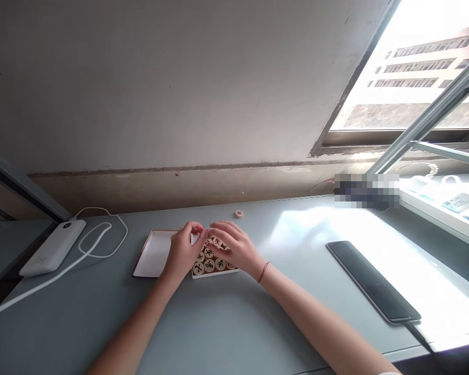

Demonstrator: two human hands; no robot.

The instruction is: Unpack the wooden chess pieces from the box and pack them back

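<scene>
Both hands meet over a shallow white box filled with round wooden xiangqi pieces, some marked in black, others in red. My left hand is at the box's left side, its fingers curled in towards the thumb; whatever lies between the fingertips is hidden. Over the right part of the box arches my right hand, thumb and fingers apart above the red-marked pieces and covering several of them. Behind the hands, one loose red-marked xiangqi piece lies flat on the desk. The box lid, white inside, rests left of the box, partly behind my left hand.
A white power bank with a looped white cable lies at the left. On the right are a dark phone with a cable and a white shelf. A wall bounds the grey desk behind.
</scene>
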